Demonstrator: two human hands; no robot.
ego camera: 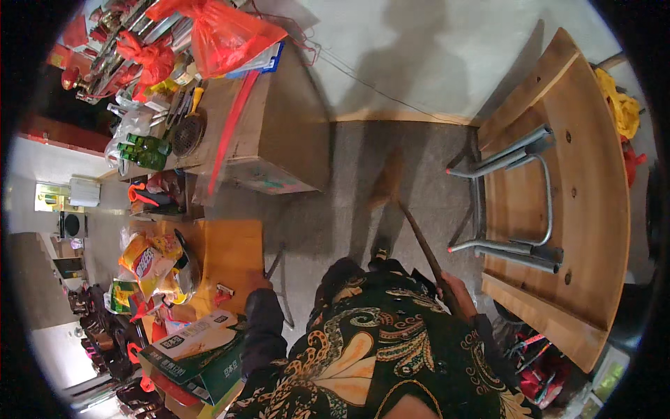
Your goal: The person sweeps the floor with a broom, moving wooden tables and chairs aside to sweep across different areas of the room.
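In the head view, my right hand (pixel 458 293) is closed around the wooden handle of a broom (pixel 386 180), whose blurred brown head is on the grey floor ahead of me. At the edge of an orange-brown wooden table (pixel 233 241) is my left hand (pixel 258 281), partly blurred and dim. Whether its fingers grip the edge cannot be told. A small red-and-white item (pixel 223 294) lies on that table beside it, near a green box (pixel 199 356) and a yellow snack packet (pixel 149 262).
A folding table with metal legs (pixel 565 194) stands tipped on its side at right. A large cardboard box (pixel 293 120) is by the wall at upper left, near green bottles (pixel 144 152) and a strainer (pixel 187 135). A thin cable (pixel 366 84) runs along the wall.
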